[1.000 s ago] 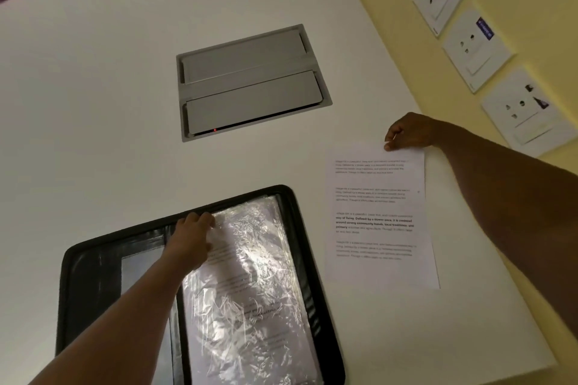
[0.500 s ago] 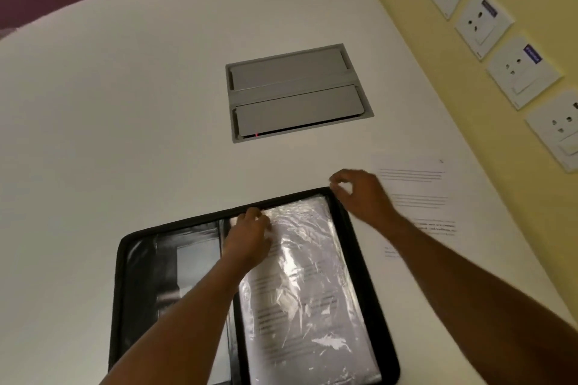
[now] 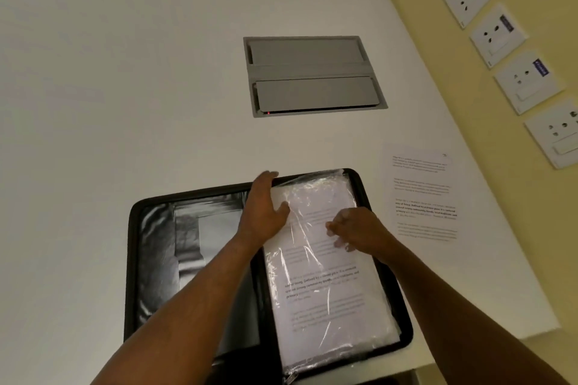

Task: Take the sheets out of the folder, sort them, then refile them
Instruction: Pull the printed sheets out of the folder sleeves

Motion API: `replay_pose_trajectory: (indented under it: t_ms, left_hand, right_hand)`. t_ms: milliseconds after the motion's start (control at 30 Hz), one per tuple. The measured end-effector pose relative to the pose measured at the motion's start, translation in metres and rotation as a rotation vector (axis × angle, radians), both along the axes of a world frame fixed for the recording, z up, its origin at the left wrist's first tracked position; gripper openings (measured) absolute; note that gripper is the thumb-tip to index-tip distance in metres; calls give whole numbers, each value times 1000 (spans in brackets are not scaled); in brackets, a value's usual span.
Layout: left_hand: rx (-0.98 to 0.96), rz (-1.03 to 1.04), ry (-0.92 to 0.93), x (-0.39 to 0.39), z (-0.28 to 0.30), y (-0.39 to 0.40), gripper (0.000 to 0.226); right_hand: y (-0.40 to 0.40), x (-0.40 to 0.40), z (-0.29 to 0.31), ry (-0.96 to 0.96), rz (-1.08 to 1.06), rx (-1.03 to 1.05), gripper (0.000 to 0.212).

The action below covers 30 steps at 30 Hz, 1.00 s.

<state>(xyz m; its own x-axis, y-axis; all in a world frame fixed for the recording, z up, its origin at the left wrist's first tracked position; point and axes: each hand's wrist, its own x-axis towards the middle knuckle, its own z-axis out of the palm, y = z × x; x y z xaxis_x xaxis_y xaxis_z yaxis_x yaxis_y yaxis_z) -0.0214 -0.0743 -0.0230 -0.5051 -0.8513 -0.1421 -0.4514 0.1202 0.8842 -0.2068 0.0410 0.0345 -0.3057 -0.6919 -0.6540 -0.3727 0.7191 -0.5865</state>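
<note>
1. One open black folder (image 3: 194, 262) on the worktop (image 3: 125, 72).
2. One loose printed sheet (image 3: 422, 194), right of the folder.
3. Four wall sockets (image 3: 528, 81).
4. Two hands: left (image 3: 262, 212), right (image 3: 356, 231).
5. One grey hatch (image 3: 312, 75) beyond the folder.

Two arms are seen, coming in from the bottom edge. Both arms are bare all the way down, and no sleeves are seen on them. The left hand (image 3: 264, 212) and the right hand (image 3: 356, 230) are bare too. Nothing is worn on the wrists or on the fingers that can be seen. Short nails can be made out on the right hand's fingertips (image 3: 331, 225).
</note>
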Motion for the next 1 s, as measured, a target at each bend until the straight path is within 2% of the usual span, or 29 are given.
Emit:
replay_pose_trajectory:
  t_ms: [100, 200, 300, 367, 433, 467, 533, 667, 733, 833, 900, 933, 1000]
  left_hand:
    - [-24, 100, 10, 15, 22, 6, 74]
    - [96, 272, 53, 38, 53, 12, 60]
    - [305, 320, 123, 64, 72, 17, 54]
    - [454, 325, 186, 85, 74, 17, 65]
    - [532, 319, 174, 104, 77, 20, 81]
    - [546, 306, 156, 113, 76, 22, 79]
    - [552, 308, 152, 128, 74, 27, 49]
    - [495, 497, 37, 150, 65, 32, 14]
    - [449, 619, -98, 159, 56, 32, 15]
    - [337, 647, -393, 174, 43, 28, 19]
    - [225, 711, -618, 175, 37, 26, 31]
    - [135, 746, -707, 170, 37, 27, 40]
    - [-159, 723, -717, 150, 37, 30, 46]
  right_hand:
    - [-9, 25, 32, -358, -4, -21, 23]
    - [-26, 54, 51, -614, 33, -34, 27]
    - [-44, 86, 52, -758, 40, -5, 23]
    - [-55, 108, 46, -859, 61, 36, 31]
    - [-62, 128, 37, -963, 107, 85, 41]
    - [-63, 137, 30, -1004, 132, 103, 42]
    - [-64, 152, 18, -1026, 180, 106, 36]
    - [-59, 173, -5, -1013, 120, 68, 29]
    - [-53, 174, -17, -927, 103, 29, 29]
    - [-44, 162, -27, -592, 120, -104, 22]
    - [-36, 141, -34, -323, 123, -223, 18]
    - [-33, 128, -37, -165, 156, -288, 17]
    - [-27, 98, -46, 84, 217, -406, 18]
